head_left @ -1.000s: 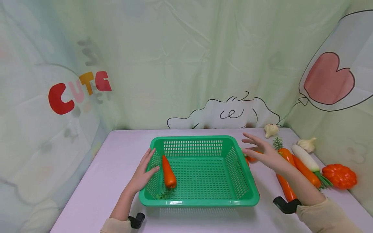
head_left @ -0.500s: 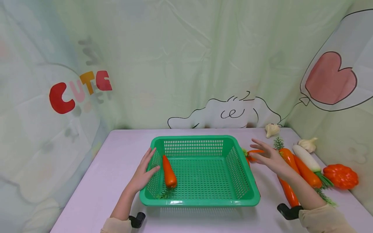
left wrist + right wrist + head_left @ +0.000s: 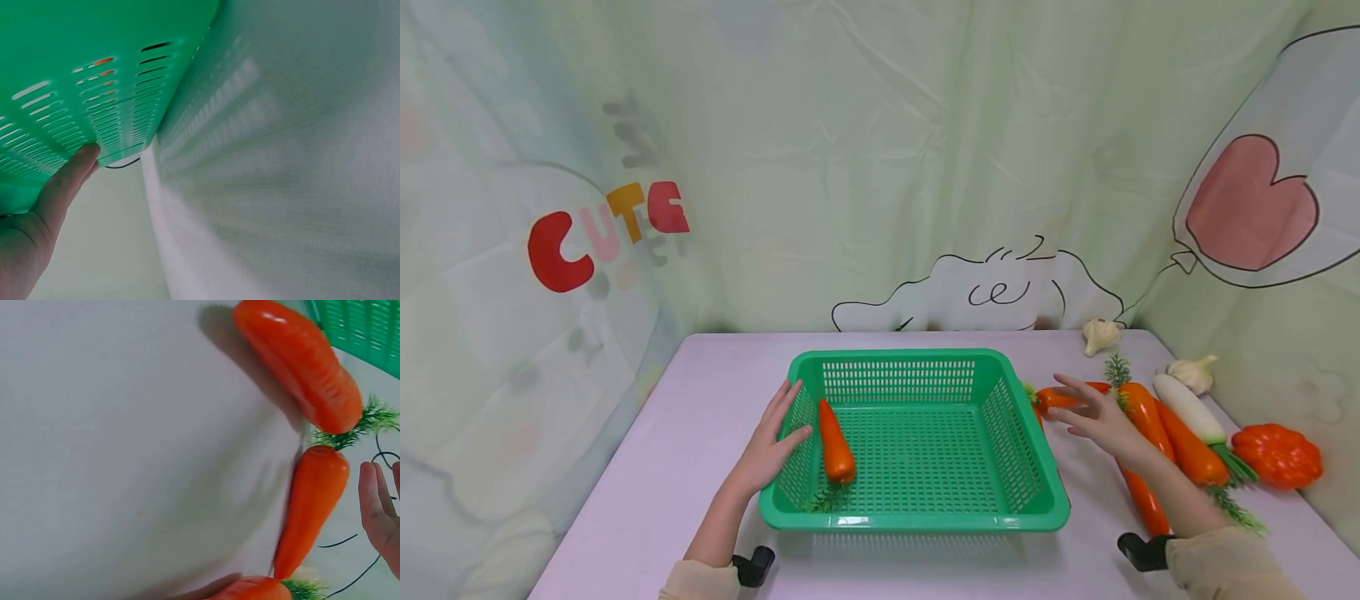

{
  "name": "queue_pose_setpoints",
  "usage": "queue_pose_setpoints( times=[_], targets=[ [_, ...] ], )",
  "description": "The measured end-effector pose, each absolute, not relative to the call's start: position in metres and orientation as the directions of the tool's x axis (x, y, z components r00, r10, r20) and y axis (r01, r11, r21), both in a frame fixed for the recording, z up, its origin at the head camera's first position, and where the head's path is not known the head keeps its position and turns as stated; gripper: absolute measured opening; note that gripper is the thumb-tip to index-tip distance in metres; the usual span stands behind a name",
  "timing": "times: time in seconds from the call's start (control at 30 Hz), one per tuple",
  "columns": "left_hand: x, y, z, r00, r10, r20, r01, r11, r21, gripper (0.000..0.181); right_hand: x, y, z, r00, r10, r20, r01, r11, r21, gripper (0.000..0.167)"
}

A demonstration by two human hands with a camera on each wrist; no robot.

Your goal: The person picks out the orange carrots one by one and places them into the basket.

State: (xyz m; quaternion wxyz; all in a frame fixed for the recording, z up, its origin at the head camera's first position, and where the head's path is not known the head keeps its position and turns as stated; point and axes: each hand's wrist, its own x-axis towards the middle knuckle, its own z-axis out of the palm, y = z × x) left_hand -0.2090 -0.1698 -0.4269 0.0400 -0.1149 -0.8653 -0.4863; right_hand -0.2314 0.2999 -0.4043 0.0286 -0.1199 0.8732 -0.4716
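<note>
Left hand (image 3: 766, 446), fingers extended, rests against green basket (image 3: 913, 523), probably steadying it. Right hand (image 3: 1103, 423), fingers spread, holds nothing, near carrot (image 3: 1050, 402) beside basket.

Head camera's peering forward, down over the table (image 3: 700, 400); both wrist views, in close, share the green basket (image 3: 910, 523)!

basket (image 3: 914, 522) centred on table (image 3: 700, 417) | carrot (image 3: 837, 446) in basket, left side | left hand (image 3: 769, 440) at basket's left wall | right hand (image 3: 1101, 422) right of basket, near loose carrots (image 3: 1189, 448) | radish (image 3: 1185, 406) right of those | tomato (image 3: 1276, 456) farther right | garlic bulb (image 3: 1101, 336) behind, near back edge | second garlic bulb (image 3: 1191, 374) just right of radish
</note>
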Motion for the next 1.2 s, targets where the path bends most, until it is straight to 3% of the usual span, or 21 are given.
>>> queue_pose_setpoints(
  times=[0.7,0.87,1.2],
  targets=[
    [-0.209,-0.169,-0.427,-0.967,0.16,0.199,0.253,0.497,0.83,0.065,-0.24,0.294,-0.436,-0.942,-0.326,-0.084,-0.125,0.57,-0.812,0.073],
    [-0.209,-0.169,-0.428,-0.967,0.155,0.202,0.253,0.501,0.828,0.065,-0.241,0.289,-0.442,-0.931,-0.316,-0.184,-0.024,0.555,-0.832,0.082],
    [-0.208,-0.169,-0.428,-0.968,0.157,0.197,0.249,0.493,0.834,0.065,-0.238,0.274,-0.445,-0.966,-0.229,-0.119,-0.059,0.645,-0.761,0.08]
  ],
)
